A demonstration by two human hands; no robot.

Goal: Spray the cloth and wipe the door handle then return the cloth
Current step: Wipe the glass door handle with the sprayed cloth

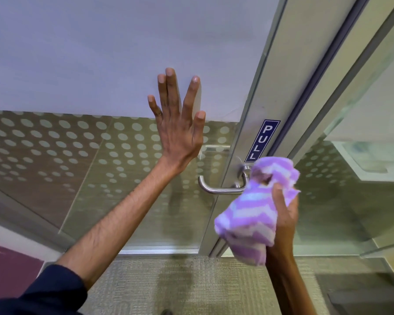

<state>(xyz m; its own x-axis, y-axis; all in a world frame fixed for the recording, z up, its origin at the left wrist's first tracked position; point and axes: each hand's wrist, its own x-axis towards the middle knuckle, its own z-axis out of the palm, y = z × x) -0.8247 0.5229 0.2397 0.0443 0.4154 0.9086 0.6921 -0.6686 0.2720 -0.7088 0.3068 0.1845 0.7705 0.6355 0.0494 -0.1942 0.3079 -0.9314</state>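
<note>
Two hands are in view in front of a glass door [105, 64], and the door handle [218, 188] serves as the reference point. Left hand [180, 133]: placed flat against the frosted glass above and to the left of the door handle, fingers [172, 92] spread apart and extended, gripping nothing. Right hand [284, 214]: positioned just right of the door handle and slightly below it, fingers closed around a bunched cloth [257, 210]. The cloth is purple with white zigzag stripes; its upper part sits at the pivot end of the door handle, and contact there cannot be confirmed. The lever of the door handle extends leftward, bare metal, uncovered. A blue PULL sign [262, 140] is fixed to the metal door frame [273, 64] directly above the door handle. Carpeted floor [180, 285] lies below the door handle.
</note>
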